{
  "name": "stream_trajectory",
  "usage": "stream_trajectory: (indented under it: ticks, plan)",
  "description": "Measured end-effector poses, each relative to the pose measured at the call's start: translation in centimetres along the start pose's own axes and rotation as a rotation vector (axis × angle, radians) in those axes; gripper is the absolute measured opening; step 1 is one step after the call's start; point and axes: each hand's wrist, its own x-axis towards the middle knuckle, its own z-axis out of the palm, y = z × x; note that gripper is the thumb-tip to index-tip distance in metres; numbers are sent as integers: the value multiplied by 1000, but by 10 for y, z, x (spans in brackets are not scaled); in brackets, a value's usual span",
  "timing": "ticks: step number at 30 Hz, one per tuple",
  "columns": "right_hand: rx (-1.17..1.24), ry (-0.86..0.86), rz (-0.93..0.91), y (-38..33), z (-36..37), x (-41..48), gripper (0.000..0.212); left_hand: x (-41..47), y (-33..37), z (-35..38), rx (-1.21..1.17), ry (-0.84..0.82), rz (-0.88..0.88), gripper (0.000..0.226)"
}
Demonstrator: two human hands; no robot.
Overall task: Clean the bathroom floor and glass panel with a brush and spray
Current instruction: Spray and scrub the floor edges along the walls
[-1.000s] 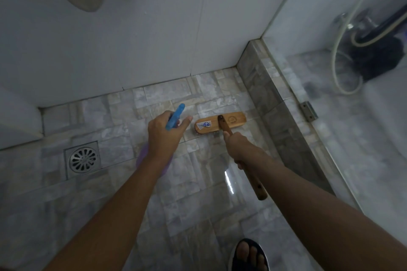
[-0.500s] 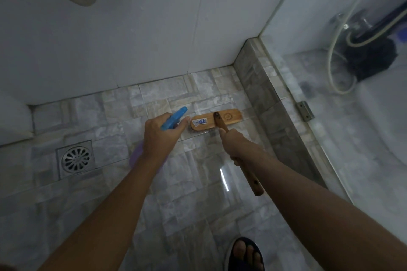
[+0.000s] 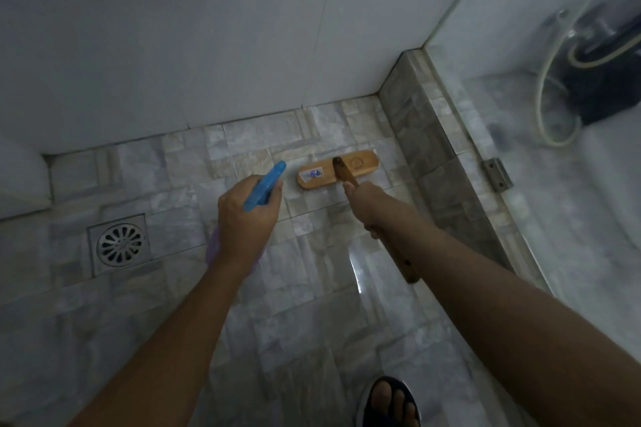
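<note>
My right hand (image 3: 369, 206) grips the wooden handle of a brush (image 3: 338, 170) whose flat wooden head lies on the grey tiled floor (image 3: 305, 291) near the far wall. The handle's end sticks out below my forearm. My left hand (image 3: 244, 218) grips a spray bottle (image 3: 264, 186) with a blue nozzle aimed at the floor just left of the brush head; its purple body shows under the hand. The glass panel (image 3: 562, 114) stands at the right on a tiled kerb.
A round metal floor drain (image 3: 119, 243) sits at the left. The white tiled wall (image 3: 215, 45) runs behind the brush. A tiled kerb (image 3: 433, 149) and a metal hinge (image 3: 497, 173) edge the glass; a hose and dark fittings show behind it. My sandalled foot (image 3: 390, 402) is at the bottom.
The brush head and both hands have shifted slightly away from me towards the far wall. Both grips are unchanged.
</note>
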Motion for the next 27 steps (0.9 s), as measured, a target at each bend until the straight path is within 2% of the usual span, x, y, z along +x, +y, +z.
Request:
stream_trajectory:
  ticks: [2, 5, 8, 11, 15, 19, 22, 27]
  plan:
    - [0, -9, -60, -23, -7, 16, 38, -2, -2, 1, -6, 19, -11, 22]
    - [39, 27, -124, -67, -22, 47, 49, -2, -1, 9, 2, 15, -30, 18]
    - [24, 18, -151, -96, -37, 63, 46, 1, 2, 16, 22, 15, -34, 17]
    - [47, 24, -169, -84, -37, 55, 50, 5, 2, 13, -16, 29, -60, 17]
    - [-45, -40, -112, -26, -14, 14, 40, 9, 1, 7, -22, 47, -73, 23]
    - [-156, -65, -69, 7, -3, -7, 50, 11, -1, 8, -4, 49, -87, 22]
    - [-112, -30, -87, -24, -10, 13, 44, 9, -1, 11, 8, 36, -85, 16]
    - [48, 36, -154, -90, -29, 66, 52, 5, 1, 13, 10, 10, -67, 13]
